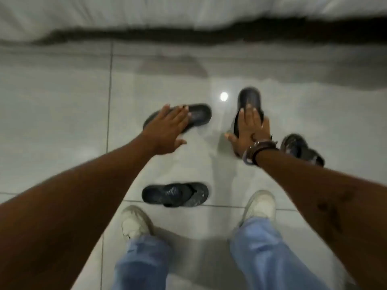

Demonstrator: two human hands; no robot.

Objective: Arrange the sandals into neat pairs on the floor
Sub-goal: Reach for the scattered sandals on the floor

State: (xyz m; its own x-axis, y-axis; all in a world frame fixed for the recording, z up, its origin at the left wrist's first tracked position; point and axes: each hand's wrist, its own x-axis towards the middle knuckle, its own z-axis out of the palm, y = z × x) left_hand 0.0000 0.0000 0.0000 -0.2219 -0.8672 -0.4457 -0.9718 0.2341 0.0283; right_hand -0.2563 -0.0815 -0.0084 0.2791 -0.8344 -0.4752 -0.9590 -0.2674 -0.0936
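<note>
Dark rubber sandals, four in view, scattered on pale glossy floor tiles (62, 122).

Item one: sandal (194, 117) lying crosswise, long axis left to right, under the left hand (165, 130). Grip: fingers spread flat over its near end, not closed; contact likely, blur prevents certainty.

Item two: sandal (249, 99) lying lengthwise, toe pointing away toward the bed (188, 11). Right hand (249, 130) rests flat on its heel half, fingers together, open palm, nothing enclosed.

Item three: sandal (176, 195) crosswise, just ahead of the white shoes (136, 222), untouched.

Item four: sandal (301, 149) angled, just right of the right wrist, untouched.

Judgement: items one and two sit at right angles, apart. Pairing them calls for turning item one a quarter turn; the left hand is nearer.
</note>
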